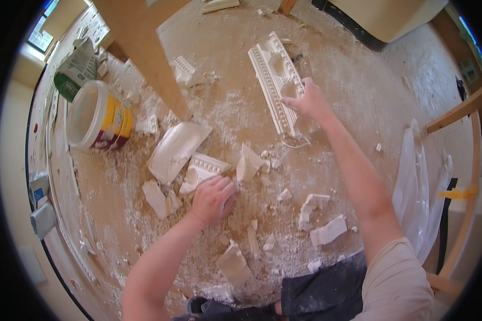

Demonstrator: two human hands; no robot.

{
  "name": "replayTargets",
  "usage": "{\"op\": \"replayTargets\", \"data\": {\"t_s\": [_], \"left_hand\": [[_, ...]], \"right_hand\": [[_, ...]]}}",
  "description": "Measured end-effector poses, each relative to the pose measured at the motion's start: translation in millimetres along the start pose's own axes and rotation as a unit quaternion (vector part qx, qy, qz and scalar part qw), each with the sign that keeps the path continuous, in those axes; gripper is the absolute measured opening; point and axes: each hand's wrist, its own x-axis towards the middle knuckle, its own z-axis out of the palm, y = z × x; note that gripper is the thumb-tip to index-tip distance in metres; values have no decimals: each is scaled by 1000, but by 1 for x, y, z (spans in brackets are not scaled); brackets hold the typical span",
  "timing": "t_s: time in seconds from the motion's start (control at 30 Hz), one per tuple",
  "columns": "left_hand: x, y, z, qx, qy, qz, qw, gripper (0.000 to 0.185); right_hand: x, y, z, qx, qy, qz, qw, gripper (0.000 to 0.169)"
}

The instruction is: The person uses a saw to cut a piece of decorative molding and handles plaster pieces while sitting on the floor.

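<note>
My right hand (311, 102) grips the long white plaster cornice moulding (273, 86) near its right edge, thumb across its ornamented face. Beads and rows of small relief run along the moulding, and its surface has broken hollows. My left hand (215, 199) is low over the debris with curled fingers. It is right beside a broken piece of ornamented moulding (209, 165); whether anything is inside the fingers is hidden. A smooth curved plaster shard (178, 150) lies just beyond that piece. To its right stands a pointed plaster fragment (249, 163).
A yellow and maroon plastic bucket (116, 124) lies tilted at left, next to a green and white sack (74, 70). A wooden leg (152, 60) comes down in front of me. Plaster chunks (328, 230) and dust cover the floor. Clear plastic sheeting (411, 192) hangs at right by wooden bars (460, 110).
</note>
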Motion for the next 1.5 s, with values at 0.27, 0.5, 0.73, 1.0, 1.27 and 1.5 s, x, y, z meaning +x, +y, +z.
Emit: {"op": "replayTargets", "data": {"t_s": [0.27,0.5,0.73,1.0,1.27,1.5], "left_hand": [[5,17,9,13,53,-10,998,12],[-48,79,-4,-20,91,-173,980,24],[-224,196,-166,-83,140,-316,935,23],[-284,239,-119,89,-78,-368,922,22],[-257,166,-24,64,-252,-365,894,57],[-243,177,-10,-7,-206,-333,920,49]], "right_hand": [[-53,4,-31,365,-35,61,928,27],[-269,-64,-129,528,-41,-2,848,32],[-464,-30,-145,555,-199,136,796,30],[-480,-28,-123,570,-253,187,759,29],[-487,-28,-109,519,-262,145,801,31],[-480,-17,-104,511,-248,140,811,31]]}}
